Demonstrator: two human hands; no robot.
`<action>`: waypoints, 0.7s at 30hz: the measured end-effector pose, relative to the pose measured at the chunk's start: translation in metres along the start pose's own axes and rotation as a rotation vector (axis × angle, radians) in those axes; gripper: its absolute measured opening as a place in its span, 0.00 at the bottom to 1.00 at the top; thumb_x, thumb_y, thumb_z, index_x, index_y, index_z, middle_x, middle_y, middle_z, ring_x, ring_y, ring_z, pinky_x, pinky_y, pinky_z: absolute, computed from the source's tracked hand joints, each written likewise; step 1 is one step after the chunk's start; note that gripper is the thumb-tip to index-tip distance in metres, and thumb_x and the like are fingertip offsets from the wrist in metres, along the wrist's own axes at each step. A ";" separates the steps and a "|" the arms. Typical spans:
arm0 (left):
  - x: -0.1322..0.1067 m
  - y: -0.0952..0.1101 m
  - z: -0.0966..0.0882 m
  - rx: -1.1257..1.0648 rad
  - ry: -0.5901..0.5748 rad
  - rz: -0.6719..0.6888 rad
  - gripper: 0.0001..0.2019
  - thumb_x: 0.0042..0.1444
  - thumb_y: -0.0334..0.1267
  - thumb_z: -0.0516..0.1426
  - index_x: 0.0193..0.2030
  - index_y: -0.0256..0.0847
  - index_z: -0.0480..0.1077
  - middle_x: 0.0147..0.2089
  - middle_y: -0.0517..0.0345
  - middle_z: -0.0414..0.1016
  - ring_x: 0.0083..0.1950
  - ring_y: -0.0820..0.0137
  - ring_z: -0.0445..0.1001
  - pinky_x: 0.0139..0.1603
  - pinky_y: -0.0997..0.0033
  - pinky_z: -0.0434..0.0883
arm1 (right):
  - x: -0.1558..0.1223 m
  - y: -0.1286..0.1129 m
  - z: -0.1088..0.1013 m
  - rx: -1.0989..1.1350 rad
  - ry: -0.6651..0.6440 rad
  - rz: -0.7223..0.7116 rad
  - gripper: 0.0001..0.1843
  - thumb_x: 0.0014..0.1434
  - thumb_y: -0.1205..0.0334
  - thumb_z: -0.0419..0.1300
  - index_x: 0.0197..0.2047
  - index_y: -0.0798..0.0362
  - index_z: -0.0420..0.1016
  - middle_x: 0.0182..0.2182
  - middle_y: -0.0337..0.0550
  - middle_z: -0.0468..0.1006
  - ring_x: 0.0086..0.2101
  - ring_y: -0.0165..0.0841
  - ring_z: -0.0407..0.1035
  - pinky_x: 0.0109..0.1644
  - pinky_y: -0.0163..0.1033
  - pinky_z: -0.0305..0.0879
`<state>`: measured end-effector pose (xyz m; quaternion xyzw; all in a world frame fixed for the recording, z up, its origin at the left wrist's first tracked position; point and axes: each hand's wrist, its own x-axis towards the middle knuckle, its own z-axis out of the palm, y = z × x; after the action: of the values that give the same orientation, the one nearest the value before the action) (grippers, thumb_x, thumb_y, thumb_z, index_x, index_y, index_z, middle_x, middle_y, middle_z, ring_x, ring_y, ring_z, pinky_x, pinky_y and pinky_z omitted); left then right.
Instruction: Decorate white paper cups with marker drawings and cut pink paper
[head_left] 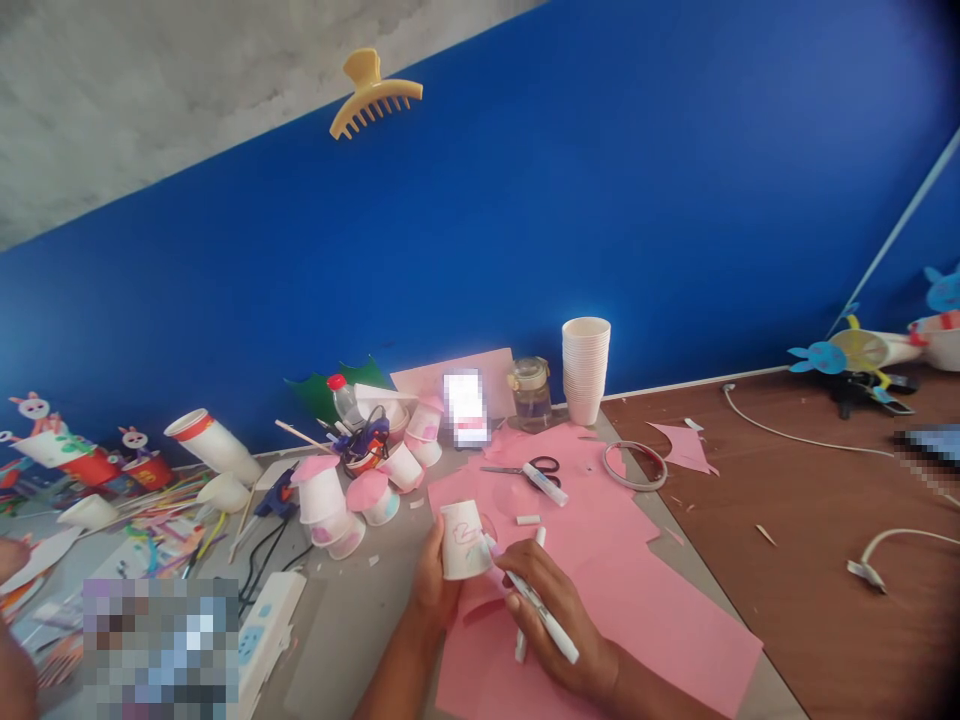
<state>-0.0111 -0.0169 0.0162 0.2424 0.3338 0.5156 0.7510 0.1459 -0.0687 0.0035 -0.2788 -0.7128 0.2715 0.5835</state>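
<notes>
My left hand point(433, 583) is closed around a white paper cup point(457, 562), which carries pink and blue drawn lines. In my right hand point(566, 610) is a white marker point(556, 635), pinched with its tip end up against the cup's right side. Pink paper point(622, 600) lies under both hands. Behind the cup rest black-handled scissors point(546, 467) and a glue stick point(550, 485), with a small white marker cap point(528, 520) nearer me. Part of another white marker point(520, 645) shows beneath my right hand.
A tall stack of paper cups point(585, 370) and a lidded jar point(531, 392) stand by the blue wall point(600, 180). Decorated cups point(324, 505), a power strip point(262, 640) and dark cables lie left. A tape roll point(634, 467) sits right. Another person's arm point(15, 660) shows far left.
</notes>
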 end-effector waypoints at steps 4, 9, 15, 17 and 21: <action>-0.001 0.001 0.001 0.016 0.026 -0.016 0.22 0.55 0.52 0.56 0.39 0.29 0.75 0.34 0.46 0.78 0.40 0.57 0.76 0.45 0.63 0.67 | -0.001 -0.001 0.001 0.004 -0.022 -0.004 0.16 0.65 0.65 0.48 0.54 0.50 0.63 0.37 0.48 0.68 0.38 0.39 0.65 0.40 0.45 0.66; 0.000 0.000 0.001 -0.039 -0.003 -0.028 0.21 0.56 0.50 0.55 0.41 0.31 0.75 0.36 0.47 0.78 0.41 0.58 0.75 0.47 0.64 0.67 | 0.000 0.001 0.001 0.000 0.019 0.023 0.17 0.65 0.66 0.47 0.56 0.50 0.63 0.37 0.47 0.68 0.37 0.38 0.65 0.39 0.43 0.66; 0.000 0.000 0.003 -0.015 -0.035 0.019 0.22 0.57 0.51 0.55 0.39 0.29 0.75 0.35 0.46 0.78 0.40 0.59 0.75 0.47 0.64 0.67 | 0.002 0.004 0.000 -0.028 0.025 0.043 0.14 0.65 0.65 0.47 0.52 0.51 0.65 0.36 0.47 0.70 0.36 0.37 0.65 0.39 0.42 0.66; 0.000 0.000 0.003 0.004 -0.039 0.040 0.22 0.57 0.51 0.54 0.39 0.29 0.75 0.35 0.46 0.78 0.39 0.60 0.75 0.46 0.65 0.67 | 0.001 0.003 0.000 -0.031 0.021 0.038 0.14 0.66 0.64 0.47 0.52 0.51 0.66 0.36 0.47 0.71 0.36 0.37 0.66 0.39 0.42 0.66; 0.000 0.001 0.001 0.000 -0.053 0.029 0.22 0.57 0.51 0.55 0.39 0.29 0.75 0.36 0.46 0.78 0.39 0.59 0.75 0.46 0.64 0.67 | 0.001 0.002 0.000 -0.045 0.018 0.046 0.14 0.66 0.63 0.46 0.52 0.52 0.67 0.36 0.48 0.71 0.36 0.37 0.67 0.38 0.42 0.67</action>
<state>-0.0107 -0.0166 0.0172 0.2606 0.3103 0.5200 0.7519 0.1463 -0.0666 0.0026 -0.3105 -0.7068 0.2664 0.5771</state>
